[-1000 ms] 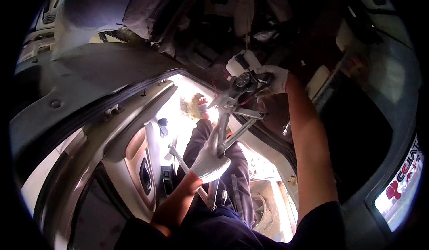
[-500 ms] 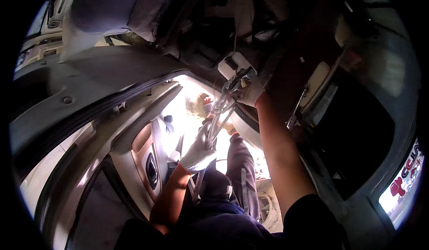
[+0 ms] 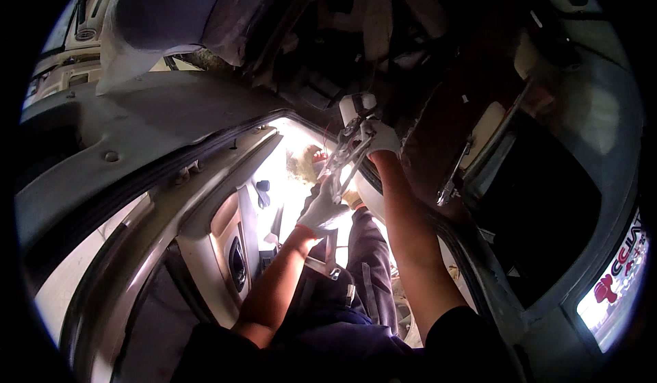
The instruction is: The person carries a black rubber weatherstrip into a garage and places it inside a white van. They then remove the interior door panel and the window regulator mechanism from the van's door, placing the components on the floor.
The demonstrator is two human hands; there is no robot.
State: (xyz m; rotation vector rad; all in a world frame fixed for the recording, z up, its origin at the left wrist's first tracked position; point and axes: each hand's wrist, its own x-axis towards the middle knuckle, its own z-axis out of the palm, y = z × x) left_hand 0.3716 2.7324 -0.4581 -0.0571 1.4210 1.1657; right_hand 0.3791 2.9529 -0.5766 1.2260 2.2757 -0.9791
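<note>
1. The left hand, in a white knitted glove with an orange-red cuff, is closed around the lower bars of a grey, flat-barred metal linkage, to the right of the cream door panel with its brown inset
2. The right hand, gloved in white too, has its fingers bent round the linkage's upper part, farther right of the door panel and higher than it; their exact contact is too dark to tell
3. The linkage stands slanted, its top leaning away from the door panel; a pale, rounded block shows at that upper end, though whether it is joined on cannot be told
4. A long black oval handle sits in the door panel's inset
5. Legs in dark trousers lie to the right of the door panel, below the hands
6. A wide grey trim panel with a round button runs above the door panel, and a shiny metal fitting lies well to its right
</note>
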